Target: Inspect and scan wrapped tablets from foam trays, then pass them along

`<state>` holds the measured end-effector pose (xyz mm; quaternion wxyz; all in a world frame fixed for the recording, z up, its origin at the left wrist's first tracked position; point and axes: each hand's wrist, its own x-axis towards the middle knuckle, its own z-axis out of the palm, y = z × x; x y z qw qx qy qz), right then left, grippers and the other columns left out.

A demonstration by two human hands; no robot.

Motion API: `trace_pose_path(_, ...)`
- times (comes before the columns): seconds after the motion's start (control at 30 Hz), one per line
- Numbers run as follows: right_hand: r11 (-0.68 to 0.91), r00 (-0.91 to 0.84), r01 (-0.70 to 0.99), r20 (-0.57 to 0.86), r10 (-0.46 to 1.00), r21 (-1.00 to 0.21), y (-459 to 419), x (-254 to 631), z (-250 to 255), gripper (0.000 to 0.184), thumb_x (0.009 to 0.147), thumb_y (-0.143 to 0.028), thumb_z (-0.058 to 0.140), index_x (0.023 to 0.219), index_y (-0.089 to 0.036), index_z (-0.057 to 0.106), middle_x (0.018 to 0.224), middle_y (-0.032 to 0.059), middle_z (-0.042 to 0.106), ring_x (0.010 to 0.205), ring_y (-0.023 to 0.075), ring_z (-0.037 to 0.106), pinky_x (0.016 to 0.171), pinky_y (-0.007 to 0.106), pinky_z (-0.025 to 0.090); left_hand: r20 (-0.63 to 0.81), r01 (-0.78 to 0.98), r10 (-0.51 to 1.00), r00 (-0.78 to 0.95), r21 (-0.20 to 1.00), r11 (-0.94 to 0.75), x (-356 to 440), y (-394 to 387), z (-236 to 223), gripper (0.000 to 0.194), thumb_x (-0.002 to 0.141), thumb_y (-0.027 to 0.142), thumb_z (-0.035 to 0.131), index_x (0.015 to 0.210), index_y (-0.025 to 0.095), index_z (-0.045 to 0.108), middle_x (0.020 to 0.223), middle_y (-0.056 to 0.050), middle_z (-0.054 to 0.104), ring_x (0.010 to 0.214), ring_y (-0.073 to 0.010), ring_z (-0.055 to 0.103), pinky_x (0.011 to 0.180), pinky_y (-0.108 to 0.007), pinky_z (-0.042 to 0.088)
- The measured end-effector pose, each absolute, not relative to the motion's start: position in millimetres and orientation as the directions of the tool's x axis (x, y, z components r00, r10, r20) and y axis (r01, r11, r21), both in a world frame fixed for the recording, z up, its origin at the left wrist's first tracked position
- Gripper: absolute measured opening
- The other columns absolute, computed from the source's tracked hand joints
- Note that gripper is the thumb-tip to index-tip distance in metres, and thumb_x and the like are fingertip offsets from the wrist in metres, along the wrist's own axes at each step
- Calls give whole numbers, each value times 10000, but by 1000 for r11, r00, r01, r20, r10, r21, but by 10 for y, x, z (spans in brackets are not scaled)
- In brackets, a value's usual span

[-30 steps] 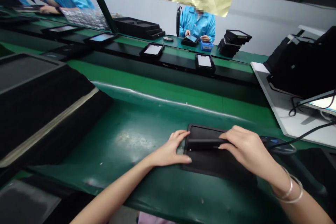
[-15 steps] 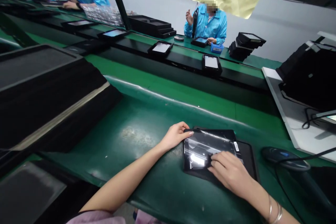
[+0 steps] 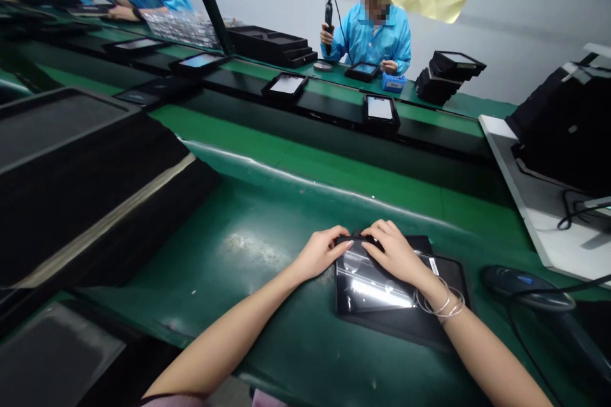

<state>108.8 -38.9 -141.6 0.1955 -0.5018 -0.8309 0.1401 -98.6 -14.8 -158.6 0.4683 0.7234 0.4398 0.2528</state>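
Note:
A dark, glossy tablet (image 3: 377,289) with a small white label at its right edge lies flat on a black tray (image 3: 456,280) on the green bench. My left hand (image 3: 322,251) grips its far left corner, thumb on the glass and fingers bent over the edge. Close beside it, my right hand (image 3: 391,251) has its thumb on the screen and its fingers curled at the far edge. A small dark piece shows between the two hands; I cannot make out what it is. Bracelets hang on my right wrist.
To the right lies a handheld scanner (image 3: 527,289) with a cable. A big black case (image 3: 86,184) stands at the left. Beyond the bench, trays with tablets (image 3: 380,108) sit along a dark strip. Across from me, a person in blue (image 3: 377,44) holds a dark tool.
My right hand has moved from the middle of the tablet up to its far edge, near my left hand. My left hand stays at the corner. The person opposite now grips the hanging tool.

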Motion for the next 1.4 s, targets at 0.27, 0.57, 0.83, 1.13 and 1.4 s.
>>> trace_pose_path(0.27, 412, -406, 786, 118, 906, -461, -388, 1084, -1373, 203, 925, -221, 522, 1098, -164, 610, 983, 74, 596, 921, 224, 503, 850, 374, 442, -14, 386, 818, 574, 887, -255, -982, -102, -1553, 291, 860, 370, 552, 1084, 198, 622, 1079, -43, 697, 979, -206, 628, 848, -293, 460)
trace_pose_path(0.57, 402, -419, 795, 69, 905, -454, -374, 1072, -1344, 229, 951, -254, 471, 1107, -184, 624, 1004, 79, 582, 922, 217, 478, 847, 368, 418, -39, 441, 865, 500, 871, -216, -962, -160, -1582, 385, 833, 428, 551, 1143, 200, 576, 1024, -63, 691, 797, -197, 645, 738, -305, 505)
trace_pose_path(0.83, 387, -409, 811, 48, 911, -439, -363, 1074, -1373, 235, 959, -283, 461, 1112, -211, 625, 1018, 71, 578, 928, 214, 469, 857, 365, 396, -151, 487, 925, 349, 873, -42, -1020, -222, -1550, 491, 893, 525, 357, 1136, 126, 507, 658, 7, 587, 553, -178, 596, 586, -296, 481)
trace_pose_path(1.13, 377, -403, 813, 41, 915, -444, -376, 1066, -1362, 251, 966, -288, 444, 1121, -202, 621, 1028, 69, 563, 941, 220, 444, 884, 370, 379, -185, 605, 938, 294, 795, -33, -1094, -818, -1439, 350, 878, 477, 417, 825, 193, 613, 792, -48, 627, 751, -231, 591, 732, -347, 411)
trace_pose_path(1.4, 377, -405, 809, 37, 914, -452, -361, 1071, -1339, 249, 959, -272, 450, 1123, -204, 623, 1017, 73, 567, 926, 219, 453, 874, 375, 375, -183, 540, 965, 190, 840, 53, -942, -963, -1567, 342, 792, 487, 526, 909, 169, 576, 614, 42, 456, 555, -168, 466, 560, -284, 356)
